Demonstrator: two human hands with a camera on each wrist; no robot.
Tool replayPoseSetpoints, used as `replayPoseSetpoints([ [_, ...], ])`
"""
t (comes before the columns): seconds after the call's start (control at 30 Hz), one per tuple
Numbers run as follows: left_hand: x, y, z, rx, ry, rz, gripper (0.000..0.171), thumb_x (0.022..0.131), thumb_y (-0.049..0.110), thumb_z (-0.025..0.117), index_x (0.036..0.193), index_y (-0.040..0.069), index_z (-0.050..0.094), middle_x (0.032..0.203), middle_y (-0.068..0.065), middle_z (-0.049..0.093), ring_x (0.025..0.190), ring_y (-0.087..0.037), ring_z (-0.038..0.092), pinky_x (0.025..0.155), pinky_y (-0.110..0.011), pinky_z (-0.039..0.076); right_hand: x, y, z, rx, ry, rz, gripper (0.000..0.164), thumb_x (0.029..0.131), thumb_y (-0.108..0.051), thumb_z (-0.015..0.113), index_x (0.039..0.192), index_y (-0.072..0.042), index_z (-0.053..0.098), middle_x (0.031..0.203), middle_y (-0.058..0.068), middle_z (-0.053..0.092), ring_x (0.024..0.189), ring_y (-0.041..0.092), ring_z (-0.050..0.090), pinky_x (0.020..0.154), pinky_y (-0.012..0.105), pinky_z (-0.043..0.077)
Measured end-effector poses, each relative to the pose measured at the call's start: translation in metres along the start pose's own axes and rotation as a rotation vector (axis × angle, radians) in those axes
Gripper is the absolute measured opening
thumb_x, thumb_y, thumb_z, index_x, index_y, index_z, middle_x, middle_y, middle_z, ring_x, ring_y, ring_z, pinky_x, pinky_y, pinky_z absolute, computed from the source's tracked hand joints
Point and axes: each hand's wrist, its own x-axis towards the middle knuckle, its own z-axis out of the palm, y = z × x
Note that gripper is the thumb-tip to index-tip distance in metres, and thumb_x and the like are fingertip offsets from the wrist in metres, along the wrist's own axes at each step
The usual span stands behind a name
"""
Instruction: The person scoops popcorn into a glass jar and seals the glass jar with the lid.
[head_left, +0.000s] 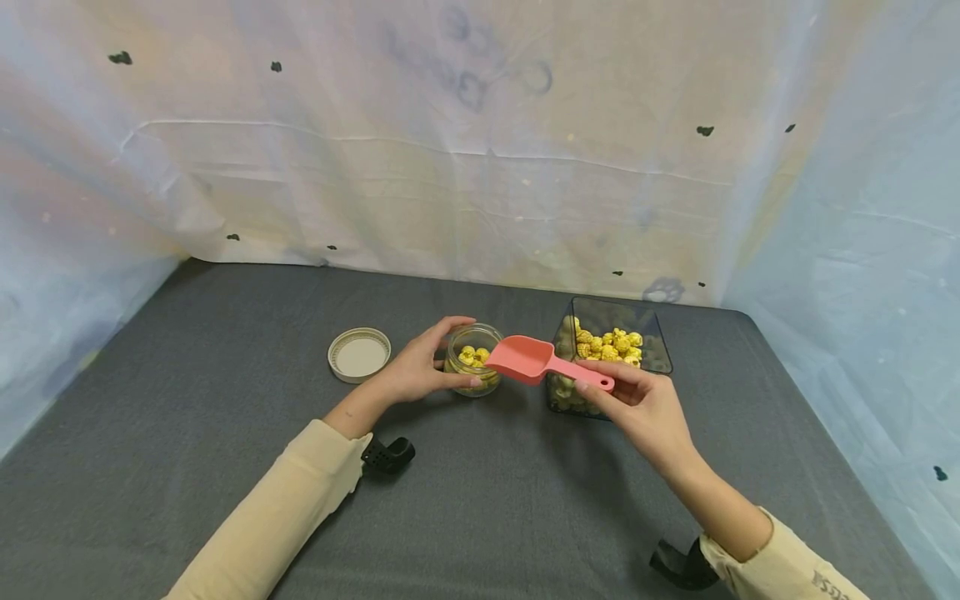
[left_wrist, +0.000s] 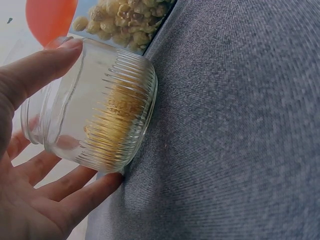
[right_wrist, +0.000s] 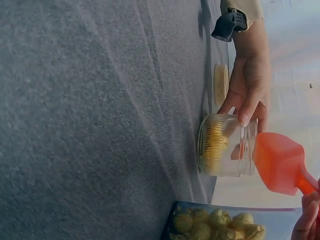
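Observation:
A ribbed glass jar (head_left: 472,379) stands on the table, partly filled with yellow popcorn (left_wrist: 117,122). My left hand (head_left: 416,367) holds it from the left, thumb on the near side and fingers round the far side. With my right hand (head_left: 637,404) I pinch the handle of a pink scoop (head_left: 525,358). The scoop's front edge is at the jar's rim, and no popcorn shows in its bowl. Beneath the scoop's handle is a clear dark-tinted bin (head_left: 652,333) holding more popcorn (head_left: 611,343), partly hidden by my right hand.
A round jar lid (head_left: 359,355) lies left of the jar, inner side up. Dark grey cloth covers the table (head_left: 465,500). A pale printed curtain (head_left: 450,208) hangs behind the table and along both sides.

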Motion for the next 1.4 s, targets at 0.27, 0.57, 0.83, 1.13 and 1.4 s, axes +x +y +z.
replayPoseSetpoints([
  [0.27, 0.0, 0.0, 0.0, -0.003, 0.002, 0.003, 0.082, 0.08, 0.021, 0.08, 0.147, 0.017, 0.033, 0.15, -0.01, 0.034, 0.135, -0.037, 0.039, 0.099, -0.051, 0.047, -0.006, 0.006, 0.003, 0.04, 0.014, -0.04, 0.028, 0.087, -0.013, 0.071, 0.114, -0.006, 0.07, 0.096, -0.005, 0.065, 0.073, 0.005, 0.061, 0.064, 0.02, 0.053],
  [0.57, -0.001, 0.001, 0.001, -0.005, 0.004, 0.002, 0.08, 0.08, 0.022, 0.08, 0.146, 0.022, 0.034, 0.15, -0.01, 0.033, 0.135, -0.038, 0.038, 0.099, -0.051, 0.047, -0.009, 0.009, 0.003, 0.064, 0.044, -0.026, 0.029, 0.087, -0.012, 0.071, 0.115, -0.004, 0.07, 0.1, -0.009, 0.067, 0.079, 0.004, 0.064, 0.068, 0.019, 0.055],
  [0.83, -0.003, 0.002, 0.0, 0.076, 0.014, 0.032, 0.08, 0.079, 0.027, 0.08, 0.146, 0.022, 0.035, 0.148, -0.011, 0.038, 0.132, -0.035, 0.043, 0.103, -0.053, 0.042, -0.011, 0.009, 0.006, 0.111, 0.085, -0.06, 0.029, 0.086, -0.004, 0.071, 0.115, 0.001, 0.069, 0.104, -0.011, 0.067, 0.084, 0.002, 0.065, 0.071, 0.017, 0.055],
  [1.13, -0.004, 0.008, -0.001, 0.169, 0.054, 0.081, 0.082, 0.078, 0.032, 0.079, 0.148, 0.019, 0.037, 0.146, -0.008, 0.042, 0.135, -0.029, 0.039, 0.107, -0.057, 0.035, -0.012, 0.005, 0.003, 0.148, 0.13, -0.103, 0.028, 0.084, 0.004, 0.069, 0.112, 0.007, 0.067, 0.103, -0.009, 0.068, 0.082, 0.001, 0.065, 0.069, 0.015, 0.054],
  [1.4, -0.001, 0.012, -0.001, 0.176, 0.078, 0.084, 0.081, 0.078, 0.038, 0.079, 0.147, 0.021, 0.039, 0.144, -0.007, 0.043, 0.136, -0.027, 0.039, 0.108, -0.056, 0.034, -0.011, 0.003, 0.001, 0.142, 0.136, -0.104, 0.029, 0.084, 0.004, 0.069, 0.113, 0.006, 0.067, 0.102, -0.009, 0.069, 0.082, 0.001, 0.065, 0.07, 0.015, 0.054],
])
